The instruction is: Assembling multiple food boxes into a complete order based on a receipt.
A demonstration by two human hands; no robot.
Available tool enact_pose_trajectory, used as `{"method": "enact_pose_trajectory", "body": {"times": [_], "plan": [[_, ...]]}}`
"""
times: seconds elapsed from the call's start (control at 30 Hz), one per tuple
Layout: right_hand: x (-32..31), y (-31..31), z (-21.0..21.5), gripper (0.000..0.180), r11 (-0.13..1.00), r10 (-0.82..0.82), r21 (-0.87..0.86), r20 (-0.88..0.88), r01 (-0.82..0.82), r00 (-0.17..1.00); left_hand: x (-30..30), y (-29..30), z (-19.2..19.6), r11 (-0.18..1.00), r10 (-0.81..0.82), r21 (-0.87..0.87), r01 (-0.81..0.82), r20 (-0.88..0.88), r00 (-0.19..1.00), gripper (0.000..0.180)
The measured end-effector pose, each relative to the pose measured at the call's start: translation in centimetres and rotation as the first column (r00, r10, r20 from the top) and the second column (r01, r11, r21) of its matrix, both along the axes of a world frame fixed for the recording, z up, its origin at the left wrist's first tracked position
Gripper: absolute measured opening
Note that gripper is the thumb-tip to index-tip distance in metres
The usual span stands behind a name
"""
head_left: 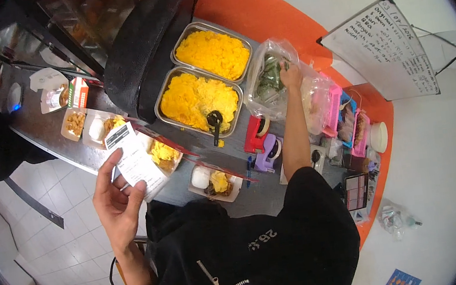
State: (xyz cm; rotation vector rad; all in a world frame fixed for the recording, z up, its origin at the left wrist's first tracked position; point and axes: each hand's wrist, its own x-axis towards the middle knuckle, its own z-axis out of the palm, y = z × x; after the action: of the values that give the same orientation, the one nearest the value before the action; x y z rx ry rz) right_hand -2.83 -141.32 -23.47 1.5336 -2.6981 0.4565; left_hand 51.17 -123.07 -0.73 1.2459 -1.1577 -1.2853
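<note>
My left hand (118, 203) pinches a white printed receipt (139, 165) between thumb and fingers, raised over the table's front edge. Behind the receipt, an open food box (176, 160) with yellow scrambled egg is partly covered. At the far right, my right hand (291, 75) reaches into a clear plastic bag (257, 105). Its fingers curl against the bag's dark green contents (269, 74), which look like small packets or leaves; exactly what they grip is hidden. Left of the bag, two metal trays hold yellow scrambled egg: a near tray (162, 120) and a far tray (174, 52).
A black spoon (214, 122) rests in the near tray. Red (255, 134) and purple (267, 155) tape dispensers stand near my right forearm. Boxes with rice and egg (216, 184) line the table. Pink baskets (332, 111) sit right, below a whiteboard (380, 49). A black-framed cabinet (144, 50) rises behind.
</note>
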Motion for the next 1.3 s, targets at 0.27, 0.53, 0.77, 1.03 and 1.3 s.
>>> {"method": "enact_pose_trajectory", "body": {"times": [0.27, 0.53, 0.77, 1.03, 1.3], "plan": [[1.3, 3.3, 8.1, 0.032, 0.955, 0.257, -0.275, 0.588, -0.110, 0.767, 4.7, 1.4, -0.8, 0.996, 0.084, 0.027, -0.083, -0.028, 0.996, 0.057], [-0.1, -1.5, 1.1, 0.055, 0.955, 0.207, 0.216, 0.007, -0.203, 0.978, 10.3, 4.7, -1.8, 0.962, 0.270, 0.023, -0.273, 0.106, 0.957, 0.055], [1.5, -2.0, -2.3, 0.042, 0.955, 0.058, 0.297, -0.278, 0.028, 0.959, 12.8, 9.1, -1.4, 0.924, 0.321, 0.173, -0.342, 0.142, 0.937, 0.055], [9.8, 6.6, 11.5, 0.029, 0.945, 0.293, -0.267, 0.429, -0.190, 0.854, 13.9, 8.2, -1.8, 0.940, 0.305, 0.137, -0.312, 0.068, 0.950, 0.056], [35.1, 18.4, 11.7, 0.011, 0.844, 0.406, -0.247, 0.874, -0.477, 0.266, 16.9, 5.7, -2.1, 0.969, 0.247, 0.041, -0.243, -0.124, 0.961, 0.056]]}}
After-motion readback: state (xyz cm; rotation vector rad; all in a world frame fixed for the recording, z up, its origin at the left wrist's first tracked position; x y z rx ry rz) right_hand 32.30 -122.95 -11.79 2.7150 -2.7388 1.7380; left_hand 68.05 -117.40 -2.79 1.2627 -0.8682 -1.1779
